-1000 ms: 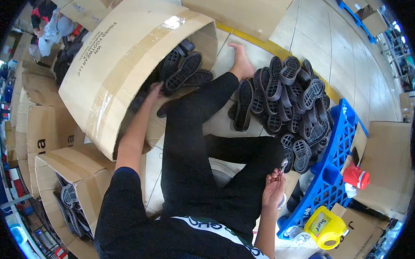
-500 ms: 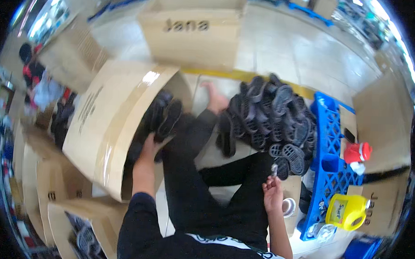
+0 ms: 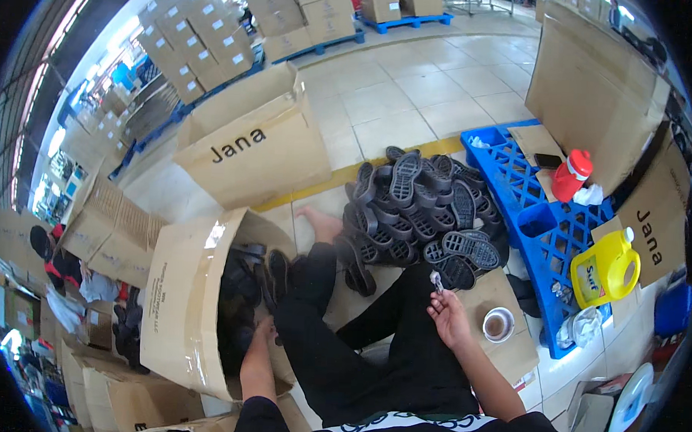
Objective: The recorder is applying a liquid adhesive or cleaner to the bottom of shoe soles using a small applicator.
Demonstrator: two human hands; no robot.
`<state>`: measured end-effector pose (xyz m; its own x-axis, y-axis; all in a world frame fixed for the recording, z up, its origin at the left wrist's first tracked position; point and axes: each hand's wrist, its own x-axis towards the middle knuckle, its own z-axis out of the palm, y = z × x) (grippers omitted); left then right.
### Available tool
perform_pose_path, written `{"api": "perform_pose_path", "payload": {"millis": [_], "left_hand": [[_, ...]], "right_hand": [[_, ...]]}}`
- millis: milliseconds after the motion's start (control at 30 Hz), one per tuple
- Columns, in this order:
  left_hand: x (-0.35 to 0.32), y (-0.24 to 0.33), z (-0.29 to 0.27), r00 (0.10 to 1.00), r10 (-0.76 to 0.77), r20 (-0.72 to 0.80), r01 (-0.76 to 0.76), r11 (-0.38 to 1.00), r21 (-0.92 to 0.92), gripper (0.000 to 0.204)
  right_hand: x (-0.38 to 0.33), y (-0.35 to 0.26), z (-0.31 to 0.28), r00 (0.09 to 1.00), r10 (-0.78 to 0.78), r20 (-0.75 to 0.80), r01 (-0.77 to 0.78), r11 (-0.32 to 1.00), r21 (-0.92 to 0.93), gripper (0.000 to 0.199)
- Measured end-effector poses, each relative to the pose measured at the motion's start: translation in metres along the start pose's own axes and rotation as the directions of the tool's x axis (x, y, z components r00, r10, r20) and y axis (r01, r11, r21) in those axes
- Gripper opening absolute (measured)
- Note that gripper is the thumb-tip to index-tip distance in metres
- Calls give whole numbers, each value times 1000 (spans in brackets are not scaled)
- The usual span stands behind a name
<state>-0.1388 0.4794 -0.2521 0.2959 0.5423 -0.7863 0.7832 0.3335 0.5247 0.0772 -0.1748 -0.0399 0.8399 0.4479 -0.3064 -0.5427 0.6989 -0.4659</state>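
Your L hand (image 3: 264, 330) is at the mouth of the big carton (image 3: 176, 309), near the lower side of the opening & just beside your L leg. Its fingers are mostly hidden, so can't tell if it's gripping anything. Your R hand (image 3: 451, 321) is raised near your R knee, fingertips pinched on a small white-tipped tool (image 3: 436, 280), tip pointing away from you; too small to tell the exact kind.

Carton lies on its side, open end facing R, w/ dark soles (image 3: 239, 285) inside, & one sole (image 3: 279, 273) at the opening near your L knee. The main sole pile (image 3: 416, 200) is on the floor ahead, btwn your bare foot (image 3: 322, 224) & the blue pallet (image 3: 521, 181), stacked at all angles; a couple at the near edge show their lattice side up.

R of your R hand, a cup (image 3: 486, 324) w/ brownish contents sits on a flat cardboard piece (image 3: 509, 364). On the pallet: yellow jug (image 3: 600, 277), red bottle (image 3: 571, 177), dark phone (image 3: 548, 161).
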Motion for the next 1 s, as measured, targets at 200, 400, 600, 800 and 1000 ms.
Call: {"api": "perform_pose_path", "payload": {"millis": [200,400,600,800,1000], "left_hand": [[-80,10,126,978,171,118,-123,935,-334,62],[-155,88,146,980,200,9,-189,935,-300,69],[-56,75,144,998,30,-51,-48,912,-407,41],[-11,87,161,965,206,161,-83,824,-560,6],[-2,124,175,969,246,11,-228,878,421,54]], "right_hand": [[-9,-7,-36,990,-37,-136,46,997,62,10],[-7,-3,-29,991,-12,-135,18,999,46,11],[-17,-10,-27,984,-18,-179,22,999,26,13],[-7,-14,-16,983,30,-181,-33,999,-14,15],[-4,-17,-10,980,-27,-200,17,999,-50,18]]}}
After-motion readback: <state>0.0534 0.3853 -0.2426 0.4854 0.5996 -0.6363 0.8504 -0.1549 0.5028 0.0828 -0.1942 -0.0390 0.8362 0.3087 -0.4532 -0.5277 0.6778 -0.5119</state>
